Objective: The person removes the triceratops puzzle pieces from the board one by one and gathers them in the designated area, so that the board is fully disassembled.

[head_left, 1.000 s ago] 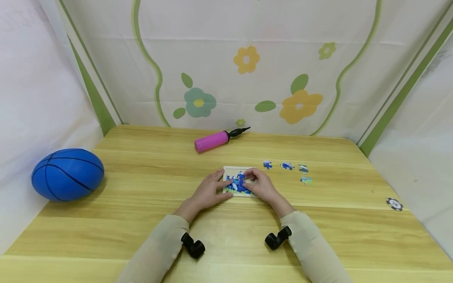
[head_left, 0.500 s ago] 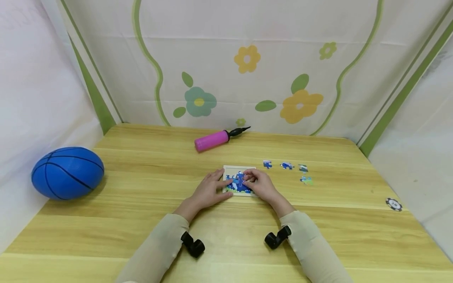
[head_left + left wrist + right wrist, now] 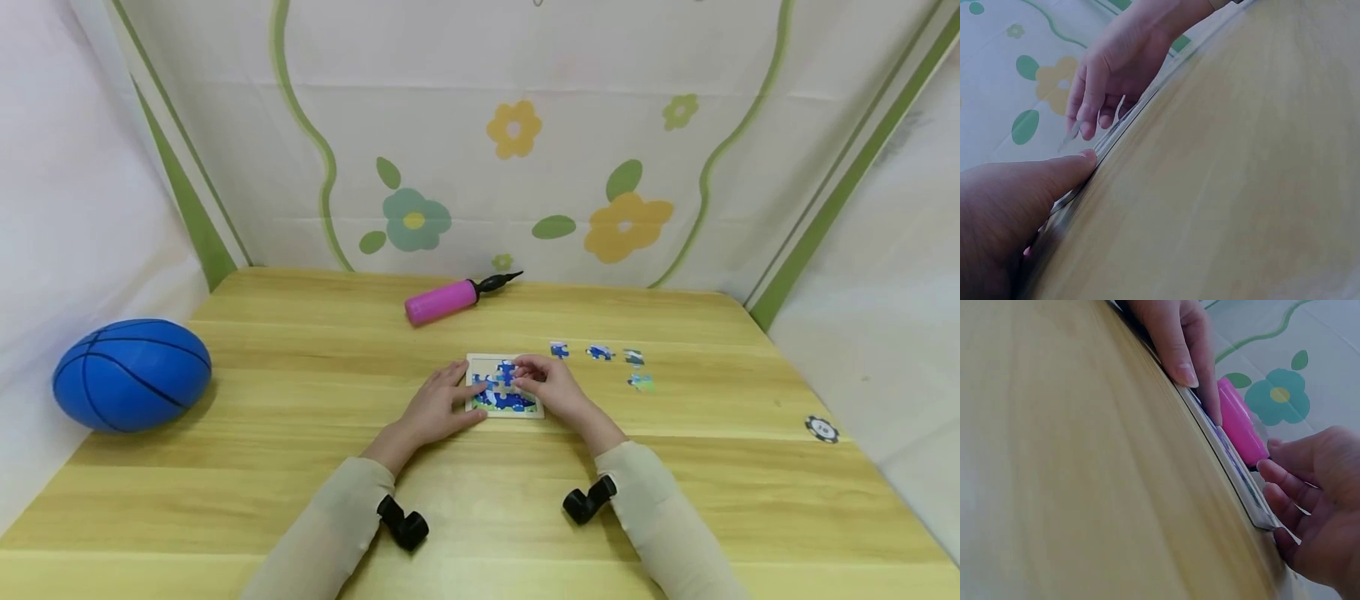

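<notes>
A shallow framed jigsaw puzzle tray (image 3: 525,415) lies on the table, partly filled with blue and green pieces. My left hand (image 3: 431,408) rests on its left side, with fairly straight fingers; the index finger reaches over the pieces and the thumb touches the near edge. At the tray's right side my right hand (image 3: 561,390) pinches a blue puzzle piece (image 3: 507,372) between thumb and finger. In the left wrist view this puzzle piece (image 3: 1071,135) shows as a thin tilted sliver off the tray. Bare tray shows below it. The fingers hide part of the puzzle.
Several loose pieces, one a blue puzzle piece (image 3: 599,353), lie right of the tray. A pink hand pump (image 3: 441,302) with a black nozzle lies behind it. A blue ball (image 3: 132,375) stands far left, a round 10-marked chip (image 3: 822,429) far right.
My right hand has raised the blue piece and shifted it slightly away from the lower pieces, baring a gap in the tray. The left hand stays on the tray. The head view has shifted slightly.
</notes>
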{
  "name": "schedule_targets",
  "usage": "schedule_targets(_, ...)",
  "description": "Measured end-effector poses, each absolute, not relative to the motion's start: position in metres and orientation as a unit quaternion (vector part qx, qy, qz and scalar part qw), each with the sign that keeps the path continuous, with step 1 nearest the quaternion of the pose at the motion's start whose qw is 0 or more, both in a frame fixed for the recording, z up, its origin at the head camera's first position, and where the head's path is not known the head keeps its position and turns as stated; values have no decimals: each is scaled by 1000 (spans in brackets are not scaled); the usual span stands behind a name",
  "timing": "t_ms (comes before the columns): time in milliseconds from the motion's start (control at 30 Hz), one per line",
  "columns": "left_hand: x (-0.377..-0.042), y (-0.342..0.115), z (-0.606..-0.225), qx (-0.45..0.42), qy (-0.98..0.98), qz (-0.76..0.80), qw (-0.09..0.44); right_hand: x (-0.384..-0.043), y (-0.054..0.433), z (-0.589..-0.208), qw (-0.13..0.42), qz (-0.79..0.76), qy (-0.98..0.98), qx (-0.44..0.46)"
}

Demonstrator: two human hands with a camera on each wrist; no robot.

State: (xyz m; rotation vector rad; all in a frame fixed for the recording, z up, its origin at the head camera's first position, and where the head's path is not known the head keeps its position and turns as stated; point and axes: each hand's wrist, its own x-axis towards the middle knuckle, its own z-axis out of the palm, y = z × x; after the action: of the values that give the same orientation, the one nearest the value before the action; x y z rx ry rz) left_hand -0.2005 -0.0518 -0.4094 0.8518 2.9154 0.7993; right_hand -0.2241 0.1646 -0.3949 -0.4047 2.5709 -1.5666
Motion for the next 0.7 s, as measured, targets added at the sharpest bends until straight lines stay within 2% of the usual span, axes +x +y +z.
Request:
schedule_targets(133,-200,-51,-410,269,928,257,7,-224,178,-391,55,-508,849,-135)
schedule_targets(700,-201,-48,-410,270,927,259,3,-218,269,-374,-18,-475,866,-158)
